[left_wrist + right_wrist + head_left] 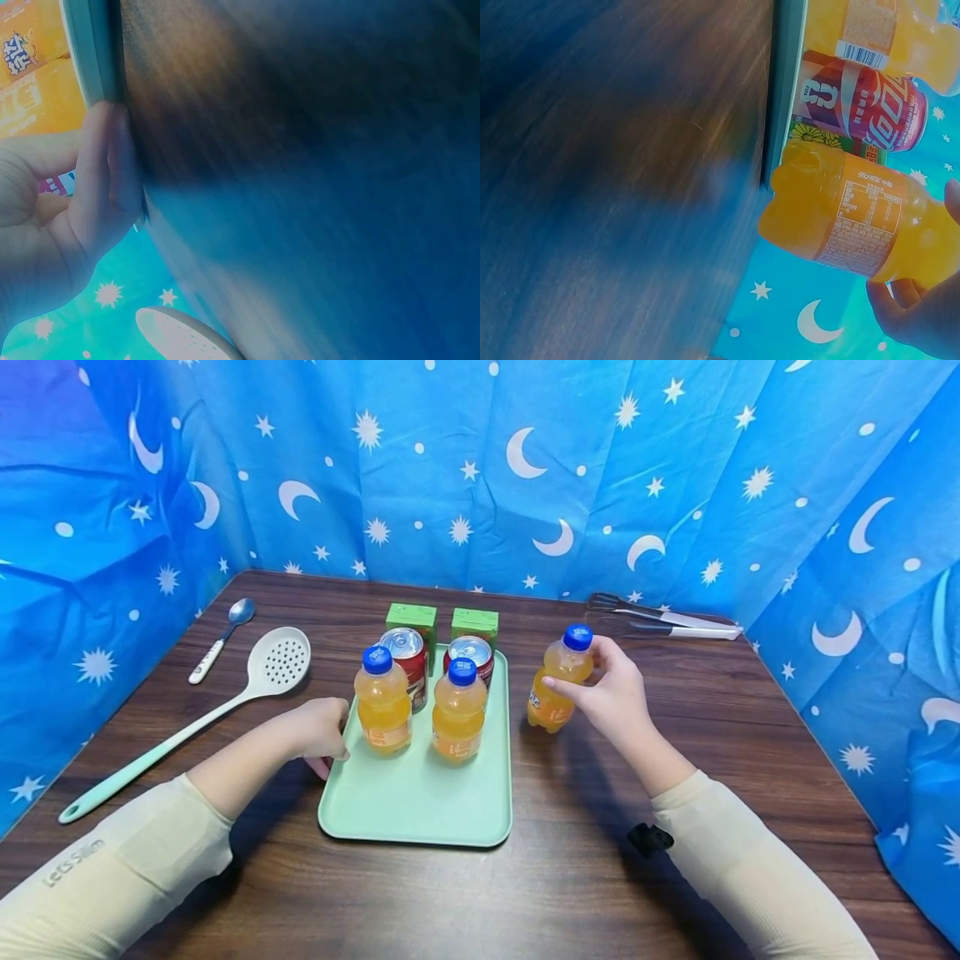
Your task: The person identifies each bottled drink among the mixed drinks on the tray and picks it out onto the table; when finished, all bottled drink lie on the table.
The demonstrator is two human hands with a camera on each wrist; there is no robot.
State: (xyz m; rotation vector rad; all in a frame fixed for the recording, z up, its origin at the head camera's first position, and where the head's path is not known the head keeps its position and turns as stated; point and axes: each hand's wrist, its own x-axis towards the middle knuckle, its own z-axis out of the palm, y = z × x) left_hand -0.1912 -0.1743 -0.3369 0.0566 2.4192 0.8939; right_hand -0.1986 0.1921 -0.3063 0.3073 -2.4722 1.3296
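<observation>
My right hand [617, 687] holds an orange soda bottle [553, 703] with a blue cap, thumb on the near side. The bottle is slightly tilted, just right of a pale green tray [416, 806]. In the right wrist view, its base shows over the table, close to the tray's edge. My left hand [322, 731] grips the tray's left rim. On the tray, two more orange soda bottles, the left one [384, 714] and the right one [458, 718], stand upright. Behind them are two red cans [415, 672] and two green cartons [475, 622].
A slotted skimmer [279, 662] with a mint handle lies left of the tray, a small spoon [225, 639] beyond it. Tongs [667, 622] lie at the table's back right. A blue curtain [480, 468] with moons and stars surrounds the wooden table [720, 727].
</observation>
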